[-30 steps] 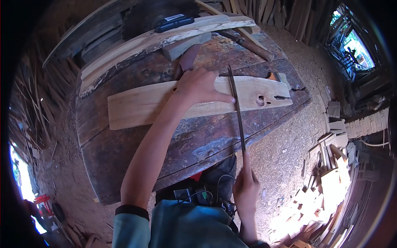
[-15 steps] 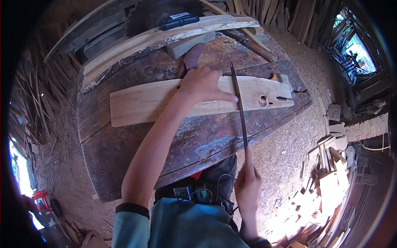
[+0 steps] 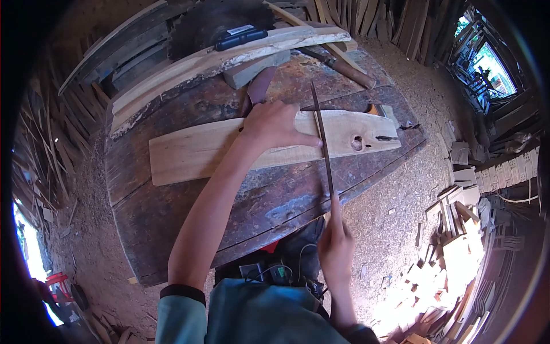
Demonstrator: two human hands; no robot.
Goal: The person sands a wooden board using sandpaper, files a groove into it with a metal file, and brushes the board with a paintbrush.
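Pale wooden plank [image 3: 200, 144], mid-frame, axis left-right; left hand [image 3: 272, 126] spread atop. Right hand [image 3: 336, 246] grips dark metal blade [image 3: 323, 136], tip up-frame.

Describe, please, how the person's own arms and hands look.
The left hand and right hand are both bare, without gloves. The left sleeve is short and teal with a dark hem band; of the right sleeve, only a dark part shows.

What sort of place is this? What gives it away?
Probably a woodworking shop: a large toothed circular saw blade behind the worktable, scrap wood heaped on the floor, and what looks like a handsaw across a plank.
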